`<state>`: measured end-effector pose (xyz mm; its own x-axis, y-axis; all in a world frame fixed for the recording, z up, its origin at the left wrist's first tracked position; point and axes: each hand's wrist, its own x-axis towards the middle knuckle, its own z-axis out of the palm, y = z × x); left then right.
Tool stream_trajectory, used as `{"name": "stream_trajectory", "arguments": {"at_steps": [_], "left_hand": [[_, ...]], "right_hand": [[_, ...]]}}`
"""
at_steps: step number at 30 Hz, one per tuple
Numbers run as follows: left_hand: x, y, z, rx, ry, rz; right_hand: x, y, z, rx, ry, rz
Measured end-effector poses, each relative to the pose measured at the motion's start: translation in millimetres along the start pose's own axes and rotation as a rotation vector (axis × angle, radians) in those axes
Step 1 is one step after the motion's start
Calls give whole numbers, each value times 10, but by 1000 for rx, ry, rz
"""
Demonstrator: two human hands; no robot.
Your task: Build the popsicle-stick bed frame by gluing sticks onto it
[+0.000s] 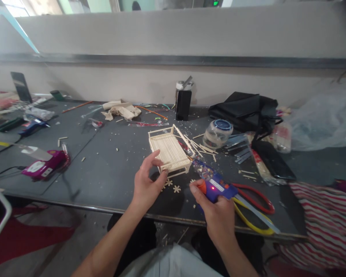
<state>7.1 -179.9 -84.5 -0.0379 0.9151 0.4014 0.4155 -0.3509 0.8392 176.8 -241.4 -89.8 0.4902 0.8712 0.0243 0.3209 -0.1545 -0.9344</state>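
A small model of pale wooden sticks [170,148], like a miniature bed with a slatted top and corner posts, sits on the dark table. My left hand [147,179] is at its near left corner, thumb and fingertips closed on the stick edge, index finger raised. My right hand [217,211] grips a blue glue gun [217,187] with an orange trigger and a lit red light. A glue stick [259,215] sticks out of its back. The gun's nozzle points at the model's right side. Small star-shaped wooden pieces [177,189] lie between my hands.
Loose wooden sticks [203,147], a clear jar [218,132] and glue sticks [242,150] lie right of the model. Behind stands a phone [183,105]. A black bag [243,109] and another phone [272,158] are at right. A magenta glue gun [44,164] lies at left.
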Motion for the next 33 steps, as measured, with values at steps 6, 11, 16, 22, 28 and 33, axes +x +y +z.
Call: {"name": "stream_trajectory", "arguments": {"at_steps": [6, 11, 16, 22, 28, 33], "left_hand": [[-15, -46, 20, -81, -11, 15], [-13, -96, 32, -141, -13, 30], [-11, -111, 25, -163, 0, 33], [-16, -110, 24, -168, 11, 32], [-25, -114, 36, -169, 21, 27], [-30, -123, 32, -164, 20, 18]], "right_hand": [[88, -140, 28, -46, 24, -163], [200, -364, 110, -11, 67, -399], [309, -491, 223, 0, 9, -461], [366, -476, 288, -47, 18, -487], [382, -441, 289, -71, 37, -519], [381, -449, 290, -48, 35, -510]]}}
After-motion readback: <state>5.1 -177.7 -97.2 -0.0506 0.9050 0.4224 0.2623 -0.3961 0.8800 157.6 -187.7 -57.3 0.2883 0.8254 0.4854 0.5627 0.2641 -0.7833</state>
